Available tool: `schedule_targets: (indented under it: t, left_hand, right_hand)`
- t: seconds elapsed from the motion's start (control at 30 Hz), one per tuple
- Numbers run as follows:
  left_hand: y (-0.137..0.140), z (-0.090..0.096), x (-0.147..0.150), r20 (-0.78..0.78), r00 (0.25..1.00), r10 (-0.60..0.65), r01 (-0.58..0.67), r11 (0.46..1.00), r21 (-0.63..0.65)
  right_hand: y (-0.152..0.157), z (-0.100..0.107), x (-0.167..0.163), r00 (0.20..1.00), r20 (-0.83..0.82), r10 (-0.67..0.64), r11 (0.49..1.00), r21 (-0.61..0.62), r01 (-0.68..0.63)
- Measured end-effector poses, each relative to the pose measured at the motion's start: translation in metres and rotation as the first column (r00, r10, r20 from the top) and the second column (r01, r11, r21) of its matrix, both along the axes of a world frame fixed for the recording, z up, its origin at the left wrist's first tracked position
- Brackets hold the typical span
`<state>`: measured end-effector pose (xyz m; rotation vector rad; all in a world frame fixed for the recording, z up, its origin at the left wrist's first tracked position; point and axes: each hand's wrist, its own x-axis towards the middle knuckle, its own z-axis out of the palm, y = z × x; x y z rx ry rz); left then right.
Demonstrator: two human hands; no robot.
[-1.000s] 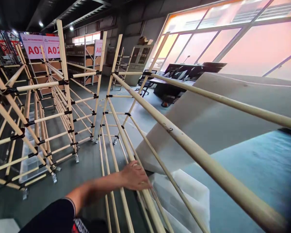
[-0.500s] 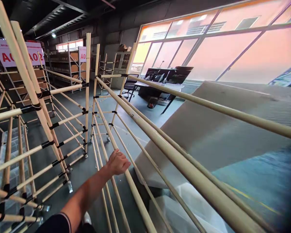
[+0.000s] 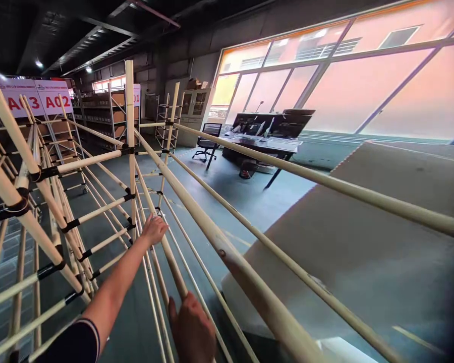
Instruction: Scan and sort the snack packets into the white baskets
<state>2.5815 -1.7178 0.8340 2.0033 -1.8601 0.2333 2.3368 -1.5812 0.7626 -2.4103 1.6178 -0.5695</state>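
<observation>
1. Your left hand [image 3: 154,230], just left of centre, has its grip clamped around a pale pole [image 3: 174,264].
2. Your right hand [image 3: 193,325], bottom centre, closes over that same pole; 2 spaced holds probably steady it.
3. Upper left, black joints [image 3: 127,150] apparently keep crossbars [image 3: 93,161] fixed to uprights [image 3: 130,101].

Along the near rack [image 3: 192,210]'s left side, left hand [image 3: 155,230] on a lengthwise pipe [image 3: 172,259], ahead of right hand [image 3: 193,327]. Leftward, another rack [image 3: 91,161]. Beyond the right side, large sheet [image 3: 325,242]; farther, desk [image 3: 265,143], chair [image 3: 205,144] by its left edge.
</observation>
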Motion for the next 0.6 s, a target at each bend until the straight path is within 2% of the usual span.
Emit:
schedule_targets:
  t: [0.17, 0.23, 0.27, 0.33, 0.43, 0.5, 0.53, 0.6]
  left_hand:
    - [-0.009, 0.024, 0.046, 0.012, 0.997, 0.078, -0.078, 0.997, -0.021]
    - [0.002, 0.02, 0.061, 0.016, 0.996, 0.093, -0.091, 0.993, -0.071]
    - [0.012, 0.012, 0.068, 0.007, 0.996, 0.092, -0.091, 0.99, -0.108]
    - [0.041, -0.018, 0.079, -0.048, 0.995, 0.092, -0.099, 0.978, -0.184]
    - [0.111, -0.089, 0.086, -0.239, 0.958, 0.157, -0.206, 0.958, -0.198]
    - [0.168, -0.137, 0.08, -0.391, 0.877, 0.281, -0.344, 0.933, -0.101]
    - [0.196, -0.156, 0.073, -0.458, 0.814, 0.356, -0.403, 0.915, -0.003]
    - [0.242, -0.18, 0.059, -0.536, 0.698, 0.474, -0.475, 0.867, 0.148]
  right_hand:
    - [-0.032, 0.038, 0.06, 1.0, 0.021, 0.018, 0.996, 0.086, -0.02]
    - [-0.045, 0.048, 0.083, 0.999, 0.036, 0.031, 0.995, 0.095, -0.034]
    - [-0.051, 0.054, 0.093, 0.998, 0.044, 0.037, 0.994, 0.1, -0.041]
    - [-0.065, 0.066, 0.113, 0.997, 0.064, 0.053, 0.991, 0.12, -0.06]
    - [-0.09, 0.083, 0.139, 0.991, 0.118, 0.065, 0.98, 0.178, -0.086]
    - [-0.11, 0.093, 0.154, 0.988, 0.136, 0.07, 0.972, 0.214, -0.099]
    - [-0.12, 0.098, 0.162, 0.988, 0.135, 0.077, 0.969, 0.224, -0.106]
    - [-0.143, 0.107, 0.176, 0.988, 0.119, 0.094, 0.965, 0.233, -0.12]
